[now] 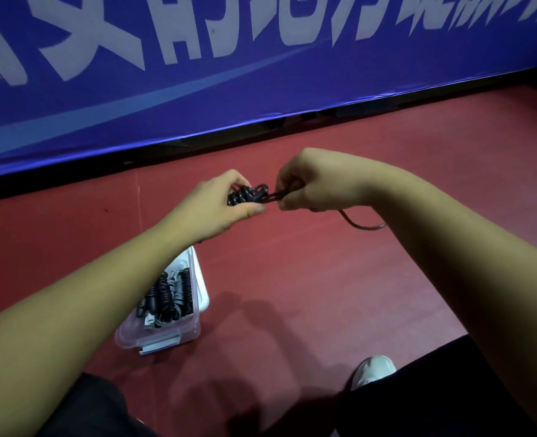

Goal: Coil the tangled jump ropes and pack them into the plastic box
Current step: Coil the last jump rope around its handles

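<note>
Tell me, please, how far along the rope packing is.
Done: several coiled ropes already lie in the box. In hand: the left grip holds a partly wound black coil while the right grip pinches its strand; a loose tail hangs below. Left: wind in that tail and put the coil in the box. Any further ropes are out of view.

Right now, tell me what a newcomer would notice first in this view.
First, the two hands at centre: the left hand grips a coiled bundle of black jump rope while the right hand pinches its end, a loose tail trailing below the right wrist. Next, the big blue banner with white lettering across the top. Then the clear plastic box on the red floor at lower left, holding coiled ropes.
</note>
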The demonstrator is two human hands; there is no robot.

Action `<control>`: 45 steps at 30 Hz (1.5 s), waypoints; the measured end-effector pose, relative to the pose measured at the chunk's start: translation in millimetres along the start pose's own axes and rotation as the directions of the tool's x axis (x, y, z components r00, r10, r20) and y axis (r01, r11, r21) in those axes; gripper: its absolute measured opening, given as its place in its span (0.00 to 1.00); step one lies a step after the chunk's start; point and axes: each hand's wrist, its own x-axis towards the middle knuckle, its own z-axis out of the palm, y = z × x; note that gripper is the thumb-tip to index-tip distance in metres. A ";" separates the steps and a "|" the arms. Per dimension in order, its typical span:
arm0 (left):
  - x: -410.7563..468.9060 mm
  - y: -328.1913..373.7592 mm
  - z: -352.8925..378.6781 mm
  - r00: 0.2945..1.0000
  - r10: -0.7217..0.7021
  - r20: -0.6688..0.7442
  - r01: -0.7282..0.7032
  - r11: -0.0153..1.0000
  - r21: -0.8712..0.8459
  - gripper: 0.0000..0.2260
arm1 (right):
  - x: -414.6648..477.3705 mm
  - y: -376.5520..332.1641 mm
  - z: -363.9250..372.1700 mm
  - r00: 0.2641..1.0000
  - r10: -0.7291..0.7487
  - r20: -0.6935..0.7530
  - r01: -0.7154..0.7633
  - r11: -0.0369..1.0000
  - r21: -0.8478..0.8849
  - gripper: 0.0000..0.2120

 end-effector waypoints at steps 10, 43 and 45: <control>-14.8 17.4 1.7 0.988 0.084 0.133 -0.121 0.947 0.299 0.27 | 4.0 0.6 1.0 0.986 -0.100 -0.136 0.116 0.986 0.118 0.03; -6.3 16.8 -11.4 0.961 -0.172 0.218 0.277 0.541 -0.794 0.18 | -8.4 -22.8 -4.9 0.998 -0.057 -0.033 0.060 0.994 0.090 0.06; -7.6 13.4 -10.2 0.971 -0.140 0.194 0.233 0.741 -0.630 0.15 | -8.1 -20.1 -3.3 0.995 -0.094 -0.026 0.096 0.994 0.055 0.05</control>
